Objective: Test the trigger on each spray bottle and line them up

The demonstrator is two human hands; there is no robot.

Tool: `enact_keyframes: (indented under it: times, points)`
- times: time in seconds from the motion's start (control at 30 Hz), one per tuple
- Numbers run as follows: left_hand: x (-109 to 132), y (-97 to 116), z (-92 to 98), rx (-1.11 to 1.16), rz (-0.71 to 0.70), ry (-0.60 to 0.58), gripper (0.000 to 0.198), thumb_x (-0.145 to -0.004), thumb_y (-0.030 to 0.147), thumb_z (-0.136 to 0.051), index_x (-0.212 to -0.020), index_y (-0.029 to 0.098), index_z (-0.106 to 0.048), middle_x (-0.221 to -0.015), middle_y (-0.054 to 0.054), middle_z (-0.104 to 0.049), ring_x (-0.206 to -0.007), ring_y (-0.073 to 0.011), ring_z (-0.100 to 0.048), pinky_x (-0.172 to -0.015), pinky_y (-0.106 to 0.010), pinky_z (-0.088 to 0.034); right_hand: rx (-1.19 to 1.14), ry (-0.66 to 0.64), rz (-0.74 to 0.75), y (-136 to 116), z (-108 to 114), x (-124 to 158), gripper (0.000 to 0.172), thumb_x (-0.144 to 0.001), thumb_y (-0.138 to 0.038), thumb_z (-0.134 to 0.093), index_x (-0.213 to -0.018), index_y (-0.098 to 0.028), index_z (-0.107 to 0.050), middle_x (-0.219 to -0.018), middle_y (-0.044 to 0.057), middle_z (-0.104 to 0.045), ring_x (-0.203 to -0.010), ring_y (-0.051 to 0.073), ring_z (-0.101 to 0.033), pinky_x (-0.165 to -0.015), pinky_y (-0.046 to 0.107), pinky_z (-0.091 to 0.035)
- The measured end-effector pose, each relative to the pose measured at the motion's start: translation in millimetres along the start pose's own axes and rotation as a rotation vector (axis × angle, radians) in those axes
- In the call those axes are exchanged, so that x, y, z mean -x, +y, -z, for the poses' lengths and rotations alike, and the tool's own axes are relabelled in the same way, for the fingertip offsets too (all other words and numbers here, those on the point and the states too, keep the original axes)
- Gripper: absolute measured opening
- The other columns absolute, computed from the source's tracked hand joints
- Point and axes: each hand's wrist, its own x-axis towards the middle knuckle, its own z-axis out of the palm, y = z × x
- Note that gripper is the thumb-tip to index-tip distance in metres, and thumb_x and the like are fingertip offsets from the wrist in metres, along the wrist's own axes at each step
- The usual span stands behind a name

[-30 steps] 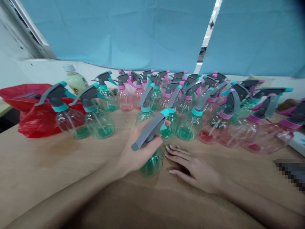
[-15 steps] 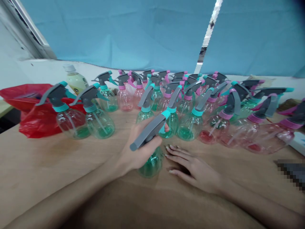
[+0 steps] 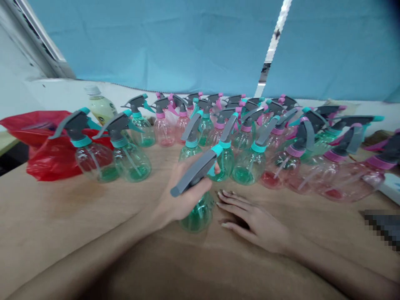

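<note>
My left hand (image 3: pixel 179 198) is wrapped round the neck of a green spray bottle (image 3: pixel 196 216) with a grey and turquoise trigger head. That bottle stands upright on the wooden table (image 3: pixel 125 258), and its neck is hidden by my fingers. To its right, my right hand (image 3: pixel 254 221) rests on the tabletop with fingers stretched out, holding nothing. Just behind both hands stand more green spray bottles (image 3: pixel 248 168) and pink spray bottles (image 3: pixel 278 171). Two further turquoise-collared bottles (image 3: pixel 133 162) stand together to the left.
At the left lies a red plastic bag (image 3: pixel 53 154), with a pale yellow bottle (image 3: pixel 101 106) behind it. Several rows of spray bottles fill the back and right. A dark pixelated object (image 3: pixel 384 227) lies at the right edge. Blue cloth (image 3: pixel 175 46) covers the wall behind.
Almost nothing differs. The view has shifted very slightly, while both hands and the held bottle keep their places.
</note>
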Motion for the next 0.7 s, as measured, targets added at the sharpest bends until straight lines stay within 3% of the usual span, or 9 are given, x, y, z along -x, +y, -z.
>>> enact_keyframes:
  times: [0.27, 0.7]
  points:
    - [3.7, -0.8, -4.4, 0.014, 0.069, 0.04, 0.039, -0.075, 0.013, -0.047, -0.108, 0.028, -0.06, -0.067, 0.004, -0.055, -0.055, -0.0128, -0.048, -0.053, -0.024, -0.04, 0.043, -0.031, -0.02, -0.9, 0.3, -0.7, 0.05, -0.093, -0.045, -0.044, -0.137, -0.021, -0.043, -0.147, 0.003, -0.037, -0.137, 0.02, -0.029, -0.113, 0.042, -0.028]
    - [2.5, 3.3, -4.0, -0.003, 0.065, 0.056, 0.037, -0.073, 0.014, -0.048, -0.105, 0.027, -0.062, -0.071, 0.004, -0.059, -0.057, -0.0138, -0.051, -0.053, -0.025, -0.039, 0.016, -0.016, -0.018, -0.5, 0.3, -0.2, 0.049, -0.093, -0.043, -0.045, -0.138, -0.022, -0.043, -0.147, 0.004, -0.038, -0.137, 0.021, -0.03, -0.112, 0.044, -0.028]
